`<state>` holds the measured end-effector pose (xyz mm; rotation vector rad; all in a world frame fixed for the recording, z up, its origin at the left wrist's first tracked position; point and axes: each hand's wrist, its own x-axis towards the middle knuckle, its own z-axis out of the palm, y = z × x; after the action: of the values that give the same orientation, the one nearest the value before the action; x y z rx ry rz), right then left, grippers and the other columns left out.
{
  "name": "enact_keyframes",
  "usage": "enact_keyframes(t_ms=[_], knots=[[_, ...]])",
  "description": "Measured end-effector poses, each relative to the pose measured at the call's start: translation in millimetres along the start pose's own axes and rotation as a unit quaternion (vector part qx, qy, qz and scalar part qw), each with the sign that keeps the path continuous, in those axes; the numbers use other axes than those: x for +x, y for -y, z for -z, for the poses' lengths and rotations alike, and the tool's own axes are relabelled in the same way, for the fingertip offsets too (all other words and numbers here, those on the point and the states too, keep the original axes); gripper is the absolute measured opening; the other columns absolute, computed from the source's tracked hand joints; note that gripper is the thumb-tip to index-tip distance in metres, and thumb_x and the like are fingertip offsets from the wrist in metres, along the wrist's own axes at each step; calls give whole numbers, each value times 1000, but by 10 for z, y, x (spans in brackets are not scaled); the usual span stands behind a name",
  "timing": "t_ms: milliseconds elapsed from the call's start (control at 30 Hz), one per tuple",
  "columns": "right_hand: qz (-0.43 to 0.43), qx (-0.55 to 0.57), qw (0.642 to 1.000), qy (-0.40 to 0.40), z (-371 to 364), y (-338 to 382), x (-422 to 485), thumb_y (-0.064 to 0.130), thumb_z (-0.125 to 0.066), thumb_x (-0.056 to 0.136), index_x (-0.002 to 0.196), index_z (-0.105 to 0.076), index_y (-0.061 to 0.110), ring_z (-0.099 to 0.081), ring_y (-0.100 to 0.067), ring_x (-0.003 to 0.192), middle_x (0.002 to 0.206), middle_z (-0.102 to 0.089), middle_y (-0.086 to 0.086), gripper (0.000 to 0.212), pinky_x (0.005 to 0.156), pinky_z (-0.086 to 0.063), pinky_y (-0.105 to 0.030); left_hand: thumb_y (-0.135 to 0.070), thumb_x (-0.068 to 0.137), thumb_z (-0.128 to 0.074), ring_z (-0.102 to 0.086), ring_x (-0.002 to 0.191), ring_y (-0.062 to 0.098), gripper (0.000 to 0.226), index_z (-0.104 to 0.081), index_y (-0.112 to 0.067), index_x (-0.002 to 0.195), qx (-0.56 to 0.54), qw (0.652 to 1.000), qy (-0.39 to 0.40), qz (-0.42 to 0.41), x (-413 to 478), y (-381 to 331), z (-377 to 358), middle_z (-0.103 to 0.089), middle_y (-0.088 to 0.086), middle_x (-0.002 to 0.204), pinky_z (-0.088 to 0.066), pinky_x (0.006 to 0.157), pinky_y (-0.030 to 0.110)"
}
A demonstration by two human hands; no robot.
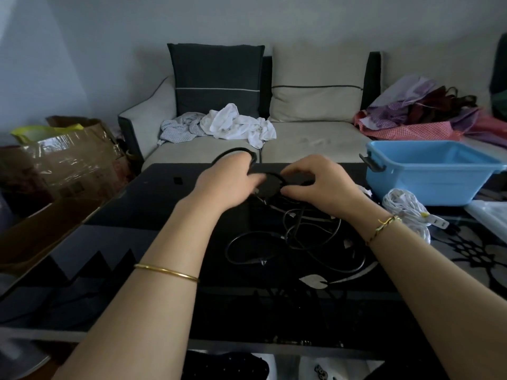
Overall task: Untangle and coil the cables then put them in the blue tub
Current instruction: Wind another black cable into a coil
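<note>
Left hand (227, 179), right hand (321, 182), tangled black cables (300, 218)

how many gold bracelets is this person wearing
2. A plain thin gold bangle sits partway up the left forearm; a finer gold bracelet circles the right wrist. Both forearms show bare, though any higher up would be out of frame.

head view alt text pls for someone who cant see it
A person's left hand and right hand hold loops of black cable above a tangle of black cables on a dark table. A blue tub and a coiled white cable sit at right.
</note>
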<state>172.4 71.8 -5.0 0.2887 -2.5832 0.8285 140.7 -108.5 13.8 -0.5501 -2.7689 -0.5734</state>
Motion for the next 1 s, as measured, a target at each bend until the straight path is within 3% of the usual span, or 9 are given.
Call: enact_keyframes(t_ms=[67,233,367,467,533,633,700,833,1000], knots=[[-4,21,999,-47,19,4,20,13,-64,85,102,-70,15,-59,-18,96,98,-66,-3,18,77,-41,-18,-37,96,-49,-58,98,32,29,-55,-12,110,-39,996,-58,63,-16,96,142,-61,9,105,-44,77,38],[-43,131,990,-12,-56,75,16,9,-62,87,105,-65,16,-66,-18,92,97,-69,-4,20,89,-51,-32,-34,98,-42,-47,55,24,27,-49,-11,85,-169,970,-124,121,-133,186,465,-58,10,74,-41,60,33],[-46,283,958,10,-135,362,4,27,-62,90,119,-59,16,-61,-2,98,110,-65,5,31,86,-47,-19,-32,100,-39,-41,45,19,29,-45,-16,76,-182,970,-81,140,-208,90,455,-52,4,63,-32,49,26],[-6,240,966,91,-128,553,-12,36,-63,89,115,-61,14,-65,-1,92,100,-71,5,34,81,-47,-13,-33,99,-41,-45,56,23,32,-43,-19,70,-161,972,-95,145,-180,81,400,-55,4,70,-34,59,30],[14,209,970,120,-170,649,-35,25,-64,89,104,-61,12,-68,-8,75,79,-72,1,20,74,-49,-18,-37,99,-41,-45,55,20,34,-44,-19,70,-137,975,-92,146,-167,68,367,-56,2,71,-35,60,30],[-20,284,959,-8,-127,663,35,19,-58,93,79,-61,13,-48,-9,44,47,-50,11,15,51,-44,-28,-36,100,-40,-44,47,19,38,-48,-12,72,-126,978,-49,158,-179,68,331,-55,3,62,-36,56,29],[-85,314,938,-123,-36,543,127,25,-54,95,72,-61,16,-34,-8,45,49,-38,8,26,49,-33,-27,-35,100,-40,-39,41,18,38,-52,-7,79,-190,964,32,185,-197,98,313,-48,1,48,-33,51,27],[-199,265,916,-227,-13,126,198,30,-49,96,65,-57,19,-35,-13,48,54,-39,2,34,51,-31,-29,-33,101,-35,-25,32,9,42,-62,-1,107,-440,846,245,174,-214,104,330,-30,-6,38,-22,42,21],[-293,204,902,-242,-119,-409,159,27,-54,94,76,-66,10,-42,-18,52,55,-46,-3,27,54,-35,-29,-28,91,-39,-15,28,4,43,-69,3,97,-671,670,291,124,-196,161,402,-25,-9,31,-16,32,15]])
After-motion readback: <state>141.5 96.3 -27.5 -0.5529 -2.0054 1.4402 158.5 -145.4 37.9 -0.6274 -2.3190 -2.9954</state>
